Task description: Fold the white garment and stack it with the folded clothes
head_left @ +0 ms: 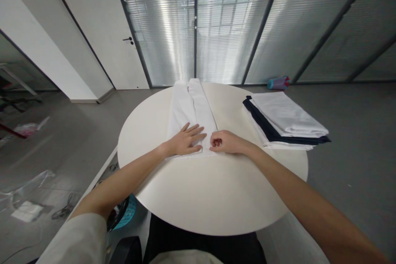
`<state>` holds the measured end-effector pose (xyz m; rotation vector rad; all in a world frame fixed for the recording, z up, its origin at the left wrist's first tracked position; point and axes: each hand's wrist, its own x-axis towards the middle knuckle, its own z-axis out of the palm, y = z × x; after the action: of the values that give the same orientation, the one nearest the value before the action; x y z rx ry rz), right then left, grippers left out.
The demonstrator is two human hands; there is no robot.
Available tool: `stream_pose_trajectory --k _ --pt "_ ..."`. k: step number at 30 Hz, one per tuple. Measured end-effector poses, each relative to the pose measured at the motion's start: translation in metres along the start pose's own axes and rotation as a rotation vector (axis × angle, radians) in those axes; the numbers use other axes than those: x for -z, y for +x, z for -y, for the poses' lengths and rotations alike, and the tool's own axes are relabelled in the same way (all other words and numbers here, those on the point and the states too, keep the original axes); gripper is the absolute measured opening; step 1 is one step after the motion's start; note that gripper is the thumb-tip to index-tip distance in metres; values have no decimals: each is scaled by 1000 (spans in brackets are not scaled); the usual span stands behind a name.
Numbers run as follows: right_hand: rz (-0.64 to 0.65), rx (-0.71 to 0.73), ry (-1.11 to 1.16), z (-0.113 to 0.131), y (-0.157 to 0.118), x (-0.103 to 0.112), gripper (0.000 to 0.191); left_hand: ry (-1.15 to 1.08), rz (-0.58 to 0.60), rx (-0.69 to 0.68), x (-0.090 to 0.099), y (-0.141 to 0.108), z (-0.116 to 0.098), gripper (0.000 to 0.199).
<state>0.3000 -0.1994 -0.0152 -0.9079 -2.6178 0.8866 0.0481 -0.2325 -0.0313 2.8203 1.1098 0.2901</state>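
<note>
A white garment lies folded into a long shape on the round table. Two strips of it meet along a middle seam, and its far end reaches the table's back edge. My left hand rests flat on the near part of the garment, fingers spread. Close beside it, my right hand has its fingers curled in at the garment's right edge, seemingly pinching the fabric; the fingertips are partly hidden.
On the round table's right side sits a stack of folded white and dark navy cloth, overhanging the edge. A turquoise basket stands under the left side. A blue and pink container lies by the glass wall.
</note>
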Motion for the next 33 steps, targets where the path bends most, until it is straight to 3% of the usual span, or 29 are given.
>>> stream_pose_trajectory --k 6,14,19,23,27,33 --pt "13 46 -93 11 -1 1 11 34 -53 14 2 1 -5 51" --pt "53 38 -164 22 -6 6 15 -68 -202 -99 4 8 -6 37" --pt "5 79 -169 12 -3 0 30 -62 -391 166 5 7 29 34" --pt "-35 65 -170 8 -2 3 28 75 -254 333 -1 0 47 47" --pt "-102 52 -192 3 -4 11 18 206 -98 320 -7 -1 41 53" --pt "-153 56 -281 -9 -5 14 22 245 -106 281 0 1 34 52"
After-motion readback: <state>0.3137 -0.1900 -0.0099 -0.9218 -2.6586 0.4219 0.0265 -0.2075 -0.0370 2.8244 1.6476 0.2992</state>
